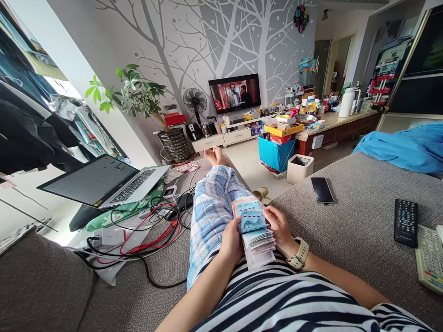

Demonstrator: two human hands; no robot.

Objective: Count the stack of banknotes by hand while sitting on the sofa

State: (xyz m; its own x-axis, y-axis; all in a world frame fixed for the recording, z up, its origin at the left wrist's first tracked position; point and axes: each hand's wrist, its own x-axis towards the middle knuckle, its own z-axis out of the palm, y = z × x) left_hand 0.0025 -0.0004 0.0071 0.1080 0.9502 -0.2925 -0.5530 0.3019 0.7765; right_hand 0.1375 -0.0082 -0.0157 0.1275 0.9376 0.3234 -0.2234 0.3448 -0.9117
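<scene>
Seemingly partway: left hand [231,238] and right hand [279,229] hold banknotes [255,223], some spread far, others bunched near; exact split unclear.

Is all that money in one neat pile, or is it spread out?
Spread out: the banknotes are held in the left hand and right hand, with many edges showing unevenly.
</scene>
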